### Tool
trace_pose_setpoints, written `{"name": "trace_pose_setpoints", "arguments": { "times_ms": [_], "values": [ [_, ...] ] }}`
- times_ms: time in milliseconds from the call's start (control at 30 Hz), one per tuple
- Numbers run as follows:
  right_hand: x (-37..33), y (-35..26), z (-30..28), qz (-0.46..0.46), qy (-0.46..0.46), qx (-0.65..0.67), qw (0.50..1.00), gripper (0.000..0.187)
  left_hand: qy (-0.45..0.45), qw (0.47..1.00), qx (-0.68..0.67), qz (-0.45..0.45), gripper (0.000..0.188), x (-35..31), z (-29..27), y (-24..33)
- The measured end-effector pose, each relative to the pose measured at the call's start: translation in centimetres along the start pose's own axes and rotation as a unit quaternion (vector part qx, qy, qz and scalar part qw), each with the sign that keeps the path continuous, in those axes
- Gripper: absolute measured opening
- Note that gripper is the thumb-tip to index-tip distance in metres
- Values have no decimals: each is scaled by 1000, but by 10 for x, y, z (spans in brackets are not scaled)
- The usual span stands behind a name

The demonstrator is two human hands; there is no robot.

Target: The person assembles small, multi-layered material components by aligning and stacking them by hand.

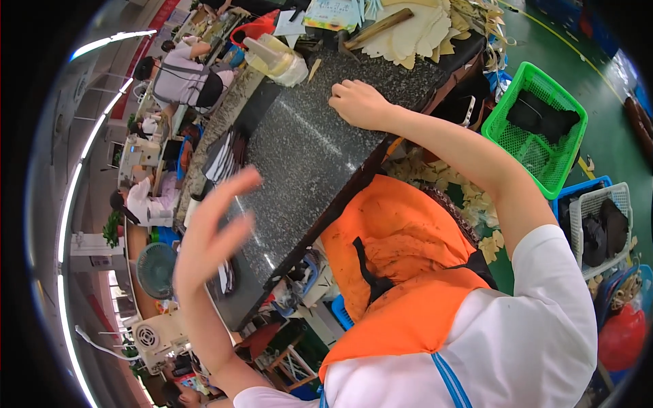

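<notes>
My left hand point(214, 231) is raised over the left part of the dark speckled worktop point(299, 143), its fingers apart and smeared a little by motion. Nothing shows in it. Close beside its fingertips lies a row of overlapping dark and white flat pieces point(228, 158). At the far edge of my reach, my right hand point(359, 104) rests low on the worktop with its fingers curled in. The palm side is hidden, so whatever it may hold does not show. Beyond that hand lies a hammer point(376, 32) with a wooden handle. A cloudy plastic container point(275, 60) stands to its left.
Cream scraps point(411, 34) are heaped at the worktop's far end. A green basket point(534, 129) holding dark pieces and a white basket point(602, 228) stand at right. A fan point(156, 270) and a sewing machine point(158, 336) are at left; other people sit beyond.
</notes>
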State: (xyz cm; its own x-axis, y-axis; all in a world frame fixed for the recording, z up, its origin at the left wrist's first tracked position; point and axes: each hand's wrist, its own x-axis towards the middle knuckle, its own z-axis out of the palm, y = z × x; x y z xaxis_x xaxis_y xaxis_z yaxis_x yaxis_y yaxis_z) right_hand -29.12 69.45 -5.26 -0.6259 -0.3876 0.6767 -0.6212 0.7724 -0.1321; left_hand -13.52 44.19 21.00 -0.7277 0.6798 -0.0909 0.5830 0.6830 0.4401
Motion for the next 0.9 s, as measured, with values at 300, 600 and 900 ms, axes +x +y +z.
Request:
{"name": "trace_pose_setpoints", "arguments": {
  "times_ms": [300,600,900],
  "values": [
    [30,-32,-14,6,-148,34,988,48,365,841,313,-248,37,-104,129,-299],
    [46,-71,-29,-35,-274,1,961,58,338,821,297,-353,52,-146,128,-289],
    [74,-74,-24,-55,-315,6,947,56,370,439,431,-697,27,-314,-1,-525]
  ]
}}
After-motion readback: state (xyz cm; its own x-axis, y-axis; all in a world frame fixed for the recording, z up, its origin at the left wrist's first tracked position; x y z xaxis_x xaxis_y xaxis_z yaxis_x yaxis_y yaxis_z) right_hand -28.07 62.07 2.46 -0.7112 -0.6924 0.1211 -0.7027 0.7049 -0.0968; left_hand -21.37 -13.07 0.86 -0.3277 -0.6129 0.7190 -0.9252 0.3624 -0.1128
